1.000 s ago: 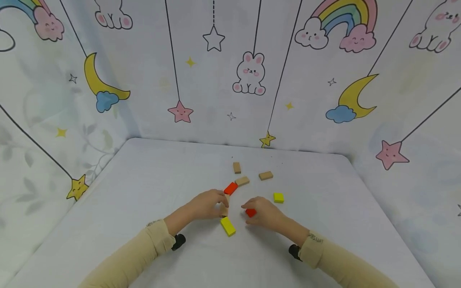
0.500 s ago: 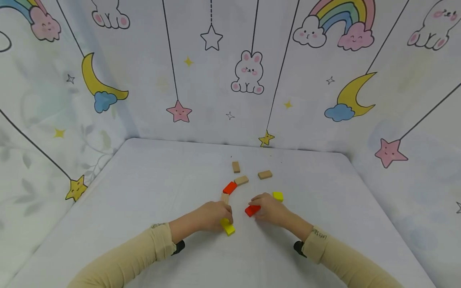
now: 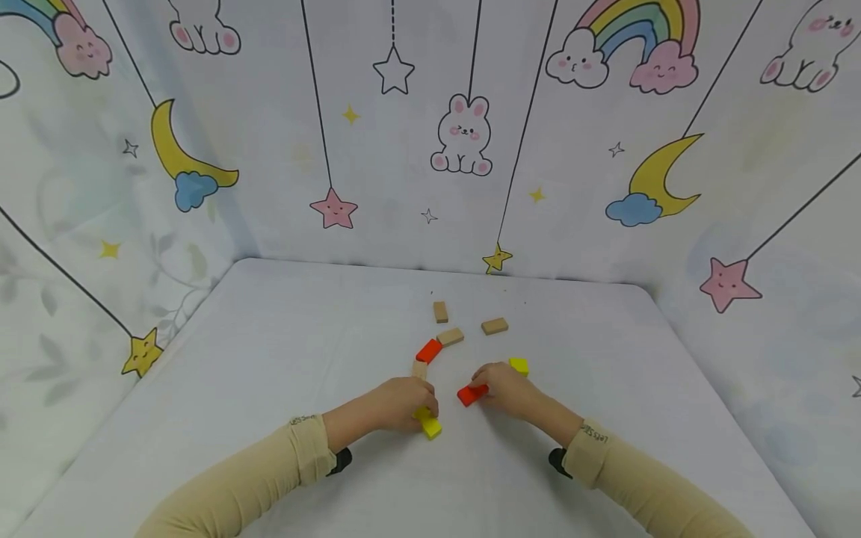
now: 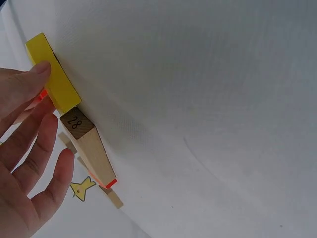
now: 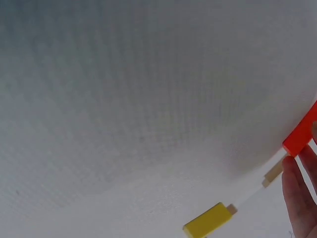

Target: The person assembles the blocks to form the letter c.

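My left hand (image 3: 403,403) pinches a yellow wooden block (image 3: 430,427); in the left wrist view the thumb lies on the block's face (image 4: 59,82) and the other fingers spread below it. One end of this block meets a plain wooden block (image 4: 96,153) marked 28, which my hand partly covers in the head view. Beyond that, a red block (image 3: 429,351) and another plain block (image 3: 451,337) continue the curved line. To the right, my right hand (image 3: 507,390) holds a second red block (image 3: 472,394) between thumb and fingers, low over the white table.
A yellow block (image 3: 519,366) lies just behind my right hand. Two plain wooden blocks, one upright in view (image 3: 440,311) and one slanted (image 3: 494,326), lie farther back on the white-covered table (image 3: 303,321). A patterned cloth wall (image 3: 403,164) rises behind it.
My left hand has come nearer, from the plain block to the yellow one, which has turned slightly. My right hand has shifted a little right, and more of its red block shows.
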A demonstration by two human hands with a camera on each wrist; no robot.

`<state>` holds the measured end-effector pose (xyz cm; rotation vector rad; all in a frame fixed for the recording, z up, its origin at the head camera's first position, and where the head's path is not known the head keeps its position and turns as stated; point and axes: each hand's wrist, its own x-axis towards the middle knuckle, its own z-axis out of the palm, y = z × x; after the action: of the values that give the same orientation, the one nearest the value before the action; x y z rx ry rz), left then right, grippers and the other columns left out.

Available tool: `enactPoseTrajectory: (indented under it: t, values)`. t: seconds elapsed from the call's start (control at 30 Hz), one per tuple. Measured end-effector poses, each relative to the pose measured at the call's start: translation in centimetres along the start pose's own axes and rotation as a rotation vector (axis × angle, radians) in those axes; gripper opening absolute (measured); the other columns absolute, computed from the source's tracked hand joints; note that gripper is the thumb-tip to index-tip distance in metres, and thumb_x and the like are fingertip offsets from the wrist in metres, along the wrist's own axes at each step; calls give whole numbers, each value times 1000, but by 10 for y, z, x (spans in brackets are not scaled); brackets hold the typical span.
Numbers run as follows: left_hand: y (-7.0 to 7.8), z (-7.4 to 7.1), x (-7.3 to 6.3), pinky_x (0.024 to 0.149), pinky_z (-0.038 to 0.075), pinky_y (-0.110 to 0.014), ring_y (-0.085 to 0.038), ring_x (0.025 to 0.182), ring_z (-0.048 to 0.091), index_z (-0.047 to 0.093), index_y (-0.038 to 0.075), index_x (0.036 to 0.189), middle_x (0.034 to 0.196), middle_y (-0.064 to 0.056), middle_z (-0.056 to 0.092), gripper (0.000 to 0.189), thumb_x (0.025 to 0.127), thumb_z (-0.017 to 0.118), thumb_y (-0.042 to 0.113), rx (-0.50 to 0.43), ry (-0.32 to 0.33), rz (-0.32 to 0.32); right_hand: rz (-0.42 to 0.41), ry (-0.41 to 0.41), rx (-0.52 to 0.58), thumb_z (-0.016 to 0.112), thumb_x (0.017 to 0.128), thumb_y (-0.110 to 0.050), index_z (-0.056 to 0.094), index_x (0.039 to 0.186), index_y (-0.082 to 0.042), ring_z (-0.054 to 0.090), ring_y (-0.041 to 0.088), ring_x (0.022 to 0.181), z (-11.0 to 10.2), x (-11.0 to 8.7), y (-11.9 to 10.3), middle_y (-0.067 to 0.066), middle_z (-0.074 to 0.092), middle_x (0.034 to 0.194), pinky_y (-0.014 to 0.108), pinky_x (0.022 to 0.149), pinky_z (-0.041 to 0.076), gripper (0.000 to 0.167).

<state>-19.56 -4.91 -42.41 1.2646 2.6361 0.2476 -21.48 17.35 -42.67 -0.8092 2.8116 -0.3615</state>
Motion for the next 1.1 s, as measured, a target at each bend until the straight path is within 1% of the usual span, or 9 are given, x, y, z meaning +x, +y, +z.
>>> enactPoseTrajectory:
  t: [0.2, 0.47, 0.7, 0.93, 1.1]
  values:
    - [1, 0, 0, 79, 47, -23, -10, 85, 57, 72, 19, 96, 97, 4, 63, 18, 78, 73, 16, -26, 0, -8, -4, 21, 48, 71, 76, 2, 72, 92, -4, 60, 22, 92, 1, -1, 1, 5, 66, 92, 33, 80, 50, 18]
    - [2, 2, 1, 76, 47, -22, -8, 82, 56, 72, 19, 95, 94, 5, 63, 18, 78, 74, 18, -22, 15, -18, 13, -8, 45, 72, 75, 0, 73, 91, -7, 60, 19, 88, 0, -9, -4, 1, 66, 89, 31, 77, 51, 18]
    - [4, 2, 1, 73, 47, -21, -7, 78, 54, 72, 19, 94, 90, 5, 62, 18, 77, 75, 18, -18, 33, -31, -22, -24, 57, 72, 75, -1, 72, 89, -7, 60, 16, 83, 3, -17, -11, -1, 66, 85, 28, 75, 51, 15]
    - [4, 0, -1, 74, 48, -23, -11, 83, 55, 71, 16, 98, 93, 3, 61, 23, 76, 75, 16, -33, 57, -67, -11, -44, 71, 74, 74, -4, 72, 87, -7, 58, 15, 79, 4, -25, -19, -2, 64, 81, 28, 72, 51, 13]
    - [2, -3, -3, 70, 47, -20, -9, 76, 54, 71, 13, 96, 89, 2, 61, 20, 76, 74, 12, -27, 79, -85, -11, -46, 88, 75, 74, -7, 73, 87, -7, 56, 13, 76, 5, -29, -22, -4, 63, 80, 24, 68, 50, 13]
